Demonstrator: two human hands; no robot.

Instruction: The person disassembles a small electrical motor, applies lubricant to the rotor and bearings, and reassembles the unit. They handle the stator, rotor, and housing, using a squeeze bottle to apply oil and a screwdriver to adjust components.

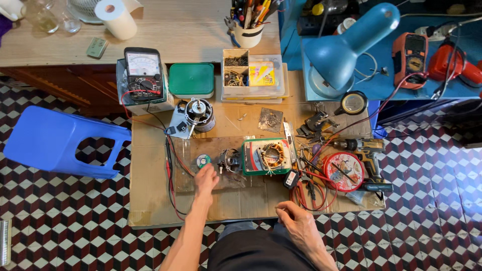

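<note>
My left hand (205, 179) reaches forward over the low cardboard-covered workbench (150, 200), its fingertips at a small green-and-white round part (203, 160). Whether it grips that part I cannot tell. Just right of it lie a small dark motor piece (230, 160) and a motor stator with copper windings (271, 154) resting on a green-edged tray (249, 156). My right hand (297, 221) rests loosely curled at the bench's near edge, holding nothing.
An analog multimeter (143, 70) with red and black leads sits at back left, beside a green-lidded box (191, 79) and a small motor (199, 113). A cordless drill (365, 150), a round red tin (343, 170), a blue lamp (346, 45) and a blue plastic stool (60, 143) surround the bench.
</note>
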